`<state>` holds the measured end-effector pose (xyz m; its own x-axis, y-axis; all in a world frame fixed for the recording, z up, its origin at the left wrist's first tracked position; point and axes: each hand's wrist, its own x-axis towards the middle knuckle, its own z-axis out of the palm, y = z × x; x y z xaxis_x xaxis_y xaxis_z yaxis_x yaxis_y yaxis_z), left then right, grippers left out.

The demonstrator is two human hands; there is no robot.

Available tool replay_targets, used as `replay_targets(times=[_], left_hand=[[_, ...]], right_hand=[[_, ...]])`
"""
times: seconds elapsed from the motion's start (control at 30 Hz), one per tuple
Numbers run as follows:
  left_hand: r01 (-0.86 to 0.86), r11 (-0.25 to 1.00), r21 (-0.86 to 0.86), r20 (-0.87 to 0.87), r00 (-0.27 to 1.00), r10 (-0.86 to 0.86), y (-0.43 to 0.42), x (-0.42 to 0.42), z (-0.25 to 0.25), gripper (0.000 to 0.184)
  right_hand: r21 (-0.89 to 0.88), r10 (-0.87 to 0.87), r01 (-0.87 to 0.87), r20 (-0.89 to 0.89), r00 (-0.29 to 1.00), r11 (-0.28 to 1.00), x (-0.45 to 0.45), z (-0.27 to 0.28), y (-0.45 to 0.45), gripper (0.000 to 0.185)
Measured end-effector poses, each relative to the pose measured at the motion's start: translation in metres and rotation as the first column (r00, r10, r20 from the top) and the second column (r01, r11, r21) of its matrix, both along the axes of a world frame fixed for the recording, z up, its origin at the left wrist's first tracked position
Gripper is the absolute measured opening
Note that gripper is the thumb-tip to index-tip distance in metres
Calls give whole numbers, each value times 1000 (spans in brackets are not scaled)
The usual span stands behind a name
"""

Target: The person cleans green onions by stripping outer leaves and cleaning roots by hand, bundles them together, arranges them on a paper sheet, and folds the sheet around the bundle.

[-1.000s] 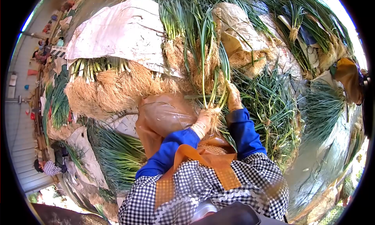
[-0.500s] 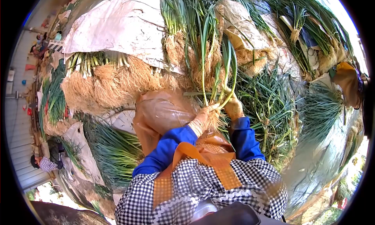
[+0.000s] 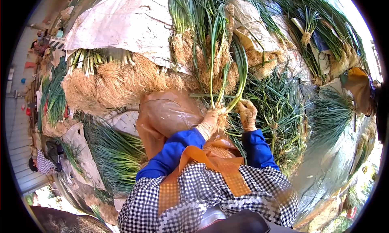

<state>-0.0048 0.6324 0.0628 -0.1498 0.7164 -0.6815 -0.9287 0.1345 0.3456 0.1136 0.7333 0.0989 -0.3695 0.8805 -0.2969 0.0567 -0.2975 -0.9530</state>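
Observation:
My left hand is closed around a few green onions just above their pale, stringy roots, which hang below the fingers. Their long green leaves rise away from me, and some arch over to the right. To the right of the stems is my right hand, its fingers curled together close to the bent leaves. Whatever those fingers may pinch is too small to make out. Under both hands lies an orange plastic apron across my lap.
Bundles of green onions with tan roots lie ahead under a white sheet. Loose green leaves are heaped at my right. More green onions lie at my left. A person is at the far left.
My right hand has moved slightly right and toward me, off the stems it was touching. My left hand keeps its hold on the green onions.

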Motion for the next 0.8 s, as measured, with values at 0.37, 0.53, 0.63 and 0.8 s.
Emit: replay_targets(times=[0.37,0.53,0.63,0.8], left_hand=[[-209,973,95,82,976,202,9,6,17,42],[-53,975,214,-167,982,90,2,5,-22,47],[-173,956,236,-128,970,207,0,10,-32,49],[-142,983,116,-178,971,161,1,10,-14,44]], right_hand=[[271,218,-484,643,735,832,27,47,37,40],[-284,651,-587,383,656,758,-26,3,67,72],[205,336,-569,633,698,796,-24,0,29,29],[635,181,-517,517,837,574,10,19,-31,31]])
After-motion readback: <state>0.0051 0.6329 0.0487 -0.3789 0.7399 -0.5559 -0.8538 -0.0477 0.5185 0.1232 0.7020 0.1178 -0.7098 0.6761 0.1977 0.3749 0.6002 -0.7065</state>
